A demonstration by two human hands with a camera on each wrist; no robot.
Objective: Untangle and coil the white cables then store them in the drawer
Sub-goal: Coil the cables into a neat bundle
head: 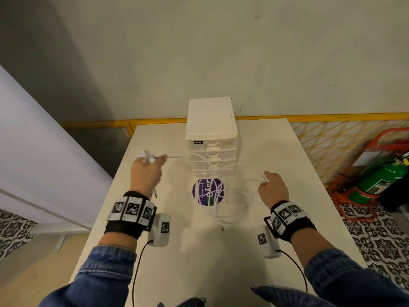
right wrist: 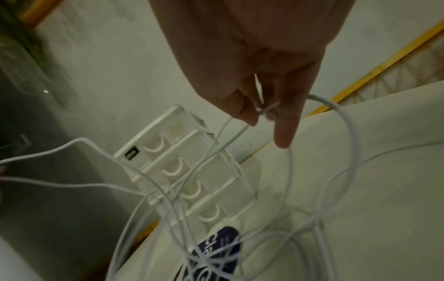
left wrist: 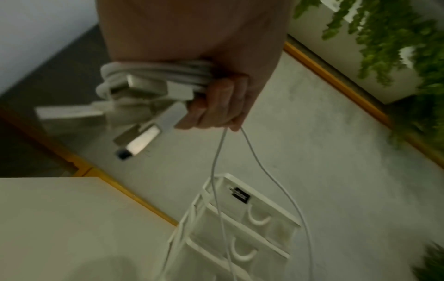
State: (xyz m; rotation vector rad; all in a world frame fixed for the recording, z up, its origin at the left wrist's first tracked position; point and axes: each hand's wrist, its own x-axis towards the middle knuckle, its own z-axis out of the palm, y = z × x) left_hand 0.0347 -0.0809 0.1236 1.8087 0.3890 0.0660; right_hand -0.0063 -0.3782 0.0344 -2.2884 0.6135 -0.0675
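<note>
White cables (head: 218, 197) sprawl tangled mid-frame before the drawer unit (head: 211, 138), left hand (head: 146, 171) clutching a coiled bundle (left wrist: 153, 79), right hand (head: 273, 188) pinching one strand, which should be drawn out slowly, feeding slack so loops don't cinch.

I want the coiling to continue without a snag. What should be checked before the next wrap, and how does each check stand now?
1. Left hand grips the coiled bundle firmly: ok.
2. Right hand pinches a strand to feed: ok.
3. Loose cables free of tangles: not ok, loops cross over the purple sticker.
4. Strands clear of the drawer unit: not ok, they hang across its front.
5. A drawer open for storing: not ok, all appear closed.
6. Connector on the table unsnagged: cannot tell.
</note>
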